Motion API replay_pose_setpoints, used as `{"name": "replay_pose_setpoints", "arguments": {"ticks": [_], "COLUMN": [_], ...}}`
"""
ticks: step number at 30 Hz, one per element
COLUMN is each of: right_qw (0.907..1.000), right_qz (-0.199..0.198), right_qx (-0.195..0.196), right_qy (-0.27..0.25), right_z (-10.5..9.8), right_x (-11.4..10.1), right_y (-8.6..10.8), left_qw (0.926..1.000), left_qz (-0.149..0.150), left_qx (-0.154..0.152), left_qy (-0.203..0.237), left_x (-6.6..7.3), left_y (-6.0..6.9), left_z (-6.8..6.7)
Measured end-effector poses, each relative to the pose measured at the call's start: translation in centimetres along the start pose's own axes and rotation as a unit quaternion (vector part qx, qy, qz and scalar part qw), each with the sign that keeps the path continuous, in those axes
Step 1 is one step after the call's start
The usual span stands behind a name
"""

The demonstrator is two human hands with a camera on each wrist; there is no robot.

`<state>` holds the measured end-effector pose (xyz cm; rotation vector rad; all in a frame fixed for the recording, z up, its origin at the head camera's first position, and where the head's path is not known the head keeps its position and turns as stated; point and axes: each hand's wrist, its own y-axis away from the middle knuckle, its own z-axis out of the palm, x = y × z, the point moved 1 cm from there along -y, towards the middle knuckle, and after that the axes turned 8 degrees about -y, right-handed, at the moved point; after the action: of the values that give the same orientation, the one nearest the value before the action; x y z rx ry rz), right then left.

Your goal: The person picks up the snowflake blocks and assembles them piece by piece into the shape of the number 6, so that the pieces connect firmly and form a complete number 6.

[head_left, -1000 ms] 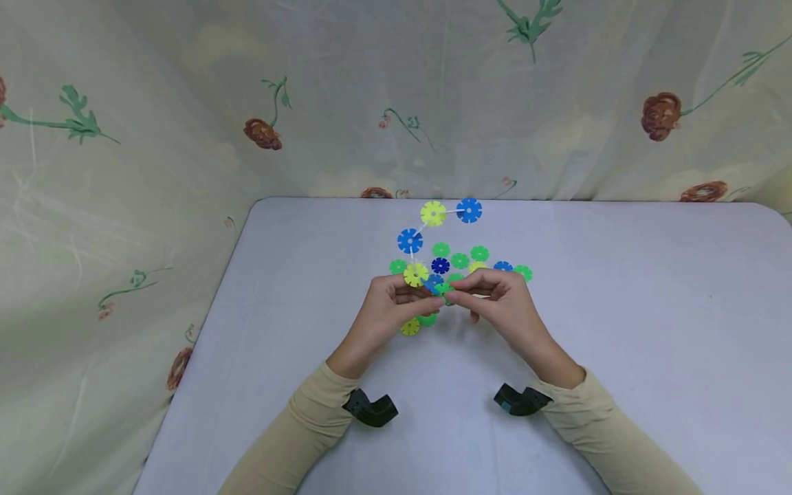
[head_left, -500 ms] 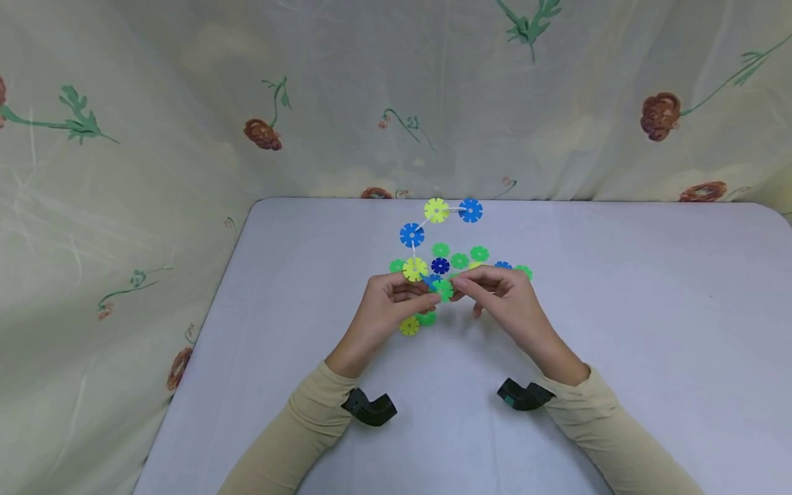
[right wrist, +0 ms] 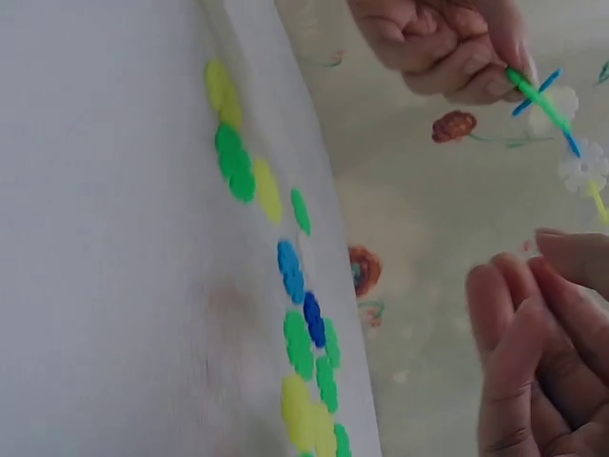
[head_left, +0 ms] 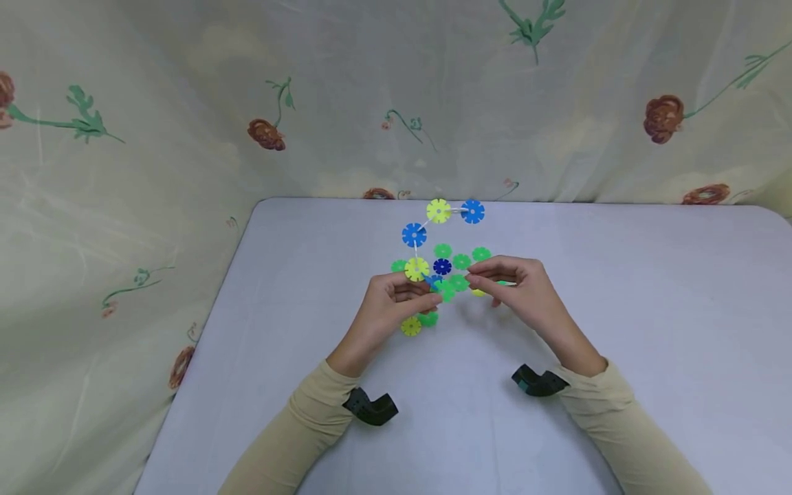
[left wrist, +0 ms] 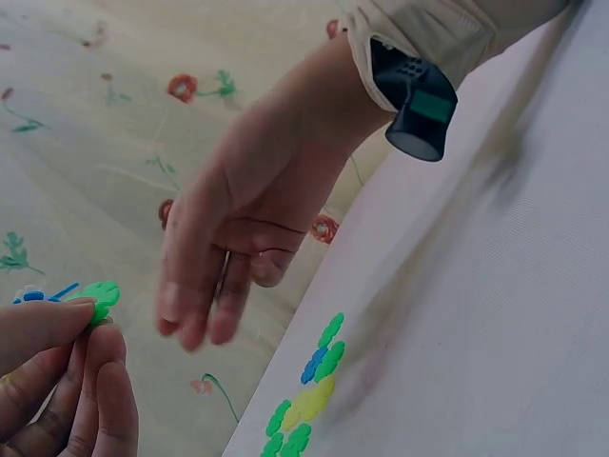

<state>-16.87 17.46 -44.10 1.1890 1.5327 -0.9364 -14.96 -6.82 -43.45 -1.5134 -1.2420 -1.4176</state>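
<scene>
My left hand (head_left: 396, 302) pinches a green notched disc (head_left: 447, 291) between thumb and fingers. That disc belongs to a chain of interlocking snowflake discs above the table. A blue disc (right wrist: 573, 143) joins it, then a white disc (right wrist: 582, 169) and a yellow disc (head_left: 416, 269). Farther along come a blue disc (head_left: 414, 235), a yellow disc (head_left: 438, 211) and a last blue disc (head_left: 473, 212), with white discs edge-on between. Just right of the green disc, my right hand (head_left: 522, 289) hovers with fingers loosely bent. Nothing shows between its fingers in the right wrist view.
Loose green discs (head_left: 461, 262), a dark blue disc (head_left: 442, 267) and yellow discs lie on the white table (head_left: 650, 330) below and behind the hands. One yellow disc (head_left: 411, 326) lies nearer, by a green disc (head_left: 428, 319). A flowered curtain (head_left: 346, 103) hangs behind.
My right hand has let go of the green disc and moved right and slightly away. The left hand stays in place, holding the chain, which has shifted slightly.
</scene>
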Motion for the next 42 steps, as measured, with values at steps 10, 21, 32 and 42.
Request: {"name": "replay_pose_setpoints", "arguments": {"ticks": [10, 21, 32, 42], "right_qw": [0.9792, 0.9609, 0.9642, 0.9666], "right_qz": [0.034, 0.047, 0.044, 0.047], "right_qx": [-0.018, -0.011, -0.016, -0.026], "right_qy": [0.199, 0.273, 0.261, 0.251], "right_z": [-0.6, 0.0, 0.0, 0.3], "right_x": [1.6, 2.5, 2.9, 3.2], "right_y": [-1.1, -1.8, -1.9, -2.2], "left_qw": [0.9999, 0.9999, 0.9998, 0.9998], "left_qz": [-0.014, -0.014, -0.011, -0.014], "left_qx": [-0.006, -0.005, -0.008, -0.005], "left_qy": [0.007, 0.009, 0.016, 0.016], "left_x": [0.0, -0.1, -0.1, -0.2], "left_y": [-0.1, -0.1, -0.1, -0.1], "left_z": [0.2, 0.3, 0.2, 0.0]}}
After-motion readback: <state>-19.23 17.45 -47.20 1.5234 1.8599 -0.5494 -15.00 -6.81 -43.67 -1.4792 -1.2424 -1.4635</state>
